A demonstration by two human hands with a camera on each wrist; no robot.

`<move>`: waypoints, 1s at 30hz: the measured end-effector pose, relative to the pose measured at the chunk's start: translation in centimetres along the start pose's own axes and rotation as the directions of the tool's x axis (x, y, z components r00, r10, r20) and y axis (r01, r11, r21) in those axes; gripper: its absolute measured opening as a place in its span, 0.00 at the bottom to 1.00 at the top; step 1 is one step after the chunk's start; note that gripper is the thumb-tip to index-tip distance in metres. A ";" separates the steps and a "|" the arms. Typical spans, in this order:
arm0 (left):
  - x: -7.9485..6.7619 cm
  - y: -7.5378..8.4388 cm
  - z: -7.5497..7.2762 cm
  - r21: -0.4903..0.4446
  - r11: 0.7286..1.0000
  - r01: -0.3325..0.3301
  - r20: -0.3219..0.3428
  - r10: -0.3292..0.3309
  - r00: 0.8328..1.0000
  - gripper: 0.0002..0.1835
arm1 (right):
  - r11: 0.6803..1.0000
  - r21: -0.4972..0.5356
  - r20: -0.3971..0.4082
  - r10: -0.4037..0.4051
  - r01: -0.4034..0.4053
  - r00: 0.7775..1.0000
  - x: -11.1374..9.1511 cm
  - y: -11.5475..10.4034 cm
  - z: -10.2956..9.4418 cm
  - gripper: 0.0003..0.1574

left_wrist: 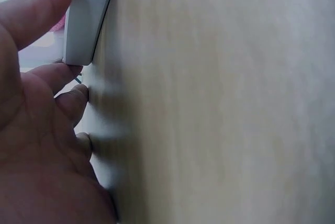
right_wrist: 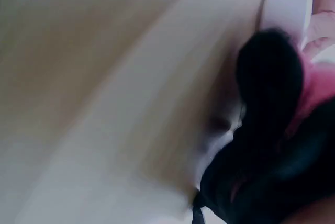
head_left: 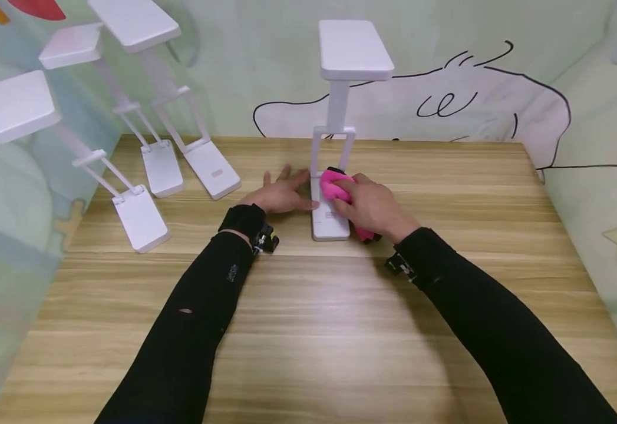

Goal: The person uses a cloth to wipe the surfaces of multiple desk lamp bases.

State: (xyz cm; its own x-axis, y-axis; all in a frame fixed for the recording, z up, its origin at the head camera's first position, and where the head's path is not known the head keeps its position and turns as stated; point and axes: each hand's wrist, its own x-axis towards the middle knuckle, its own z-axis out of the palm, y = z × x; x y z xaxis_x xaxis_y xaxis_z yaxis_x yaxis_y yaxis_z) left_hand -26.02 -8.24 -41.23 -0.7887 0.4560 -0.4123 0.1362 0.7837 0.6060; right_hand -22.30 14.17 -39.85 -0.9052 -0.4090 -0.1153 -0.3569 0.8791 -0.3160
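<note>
A white folding desk lamp stands unfolded at the back of the wooden table, its flat head raised above its base. My left hand lies at the left side of that base with fingers spread. In the left wrist view, the thumb touches the base and the index finger reaches its end. My right hand holds a bunched pink cloth with black parts against the top of the base. Some of the cloth hangs over the right side, and its black part shows in the right wrist view.
Three similar white lamps stand unfolded at the left: one in front, one behind it, and one nearer the middle. A printed cloth backdrop rises behind the table and along both sides.
</note>
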 end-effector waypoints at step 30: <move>0.0 0.3 0.2 0.017 1.000 0.011 -0.007 -0.011 1.000 0.49 | 0.953 -0.147 -0.058 -0.275 0.265 0.960 -5.7 -0.1 0.9 0.33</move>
State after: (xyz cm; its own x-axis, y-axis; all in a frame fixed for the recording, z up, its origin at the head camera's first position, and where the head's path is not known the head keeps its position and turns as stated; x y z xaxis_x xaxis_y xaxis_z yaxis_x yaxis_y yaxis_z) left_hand -25.89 -7.94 -41.24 -0.7942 0.4445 -0.4144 0.1376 0.7958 0.5898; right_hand -16.91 16.17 -39.99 -0.7836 -0.6205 0.0307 -0.6137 0.7655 -0.1935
